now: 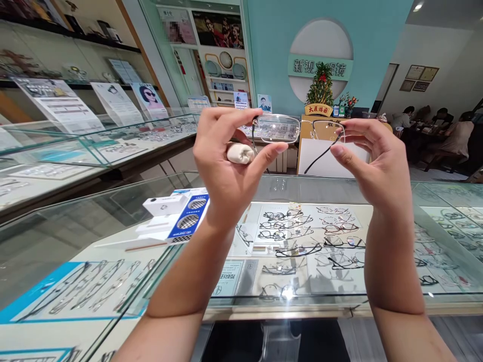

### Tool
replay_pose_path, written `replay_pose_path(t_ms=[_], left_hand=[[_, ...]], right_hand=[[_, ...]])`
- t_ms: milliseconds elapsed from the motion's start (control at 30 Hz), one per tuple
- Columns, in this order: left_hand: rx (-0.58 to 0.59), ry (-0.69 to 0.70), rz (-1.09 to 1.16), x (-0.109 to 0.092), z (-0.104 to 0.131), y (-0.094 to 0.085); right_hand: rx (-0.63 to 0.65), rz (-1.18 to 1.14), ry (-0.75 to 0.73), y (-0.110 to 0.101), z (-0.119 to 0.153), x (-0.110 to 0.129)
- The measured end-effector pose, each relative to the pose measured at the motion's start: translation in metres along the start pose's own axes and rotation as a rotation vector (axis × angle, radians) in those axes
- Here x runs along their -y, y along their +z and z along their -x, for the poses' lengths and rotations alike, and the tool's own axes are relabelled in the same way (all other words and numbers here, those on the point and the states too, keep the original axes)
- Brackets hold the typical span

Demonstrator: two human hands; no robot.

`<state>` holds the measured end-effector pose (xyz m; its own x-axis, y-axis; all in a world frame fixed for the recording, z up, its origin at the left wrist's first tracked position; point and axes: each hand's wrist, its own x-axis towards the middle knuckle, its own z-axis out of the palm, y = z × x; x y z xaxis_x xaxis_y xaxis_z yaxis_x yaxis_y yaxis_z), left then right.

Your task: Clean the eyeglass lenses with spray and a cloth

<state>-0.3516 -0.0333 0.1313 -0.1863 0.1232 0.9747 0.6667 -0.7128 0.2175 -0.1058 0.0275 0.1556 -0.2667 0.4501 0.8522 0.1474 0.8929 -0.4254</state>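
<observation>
Both my hands hold up a pair of eyeglasses (306,120) with a thin metal frame and clear lenses, in front of me above the glass counter. My left hand (226,161) pinches the hinge corner at the left lens. Tucked in that same palm is a crumpled whitish cloth (240,153). My right hand (381,161) grips the other hinge corner between thumb and fingers. One dark temple arm hangs down and to the left from the right side; the other is partly hidden behind my left hand.
Below my arms stands a glass display counter (324,296) with rows of eyeglasses inside. White and blue boxes (188,218) rest at its left. Another glass showcase (132,146) runs along the left. Farther back are a reception desk (313,156), a potted plant (320,90) and seated people (445,120).
</observation>
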Motion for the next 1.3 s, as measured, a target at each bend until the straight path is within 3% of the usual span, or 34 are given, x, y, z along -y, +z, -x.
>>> replay_pose_path(t_ms=[367,1033,1300], left_hand=[[-0.03,-0.003,-0.087,-0.0069,0.0031,0.0037],[0.002,0.02,-0.106,-0.0017,0.0029,0.0053],[-0.002,-0.044,-0.086,-0.008,0.0013,0.005]], right_hand=[[-0.057,-0.013,0.051,0.0064,0.0011,0.004],[-0.018,0.034,0.031,0.0068,0.0005,0.0034],[0.002,0.05,0.036,0.0066,0.0013,0.0039]])
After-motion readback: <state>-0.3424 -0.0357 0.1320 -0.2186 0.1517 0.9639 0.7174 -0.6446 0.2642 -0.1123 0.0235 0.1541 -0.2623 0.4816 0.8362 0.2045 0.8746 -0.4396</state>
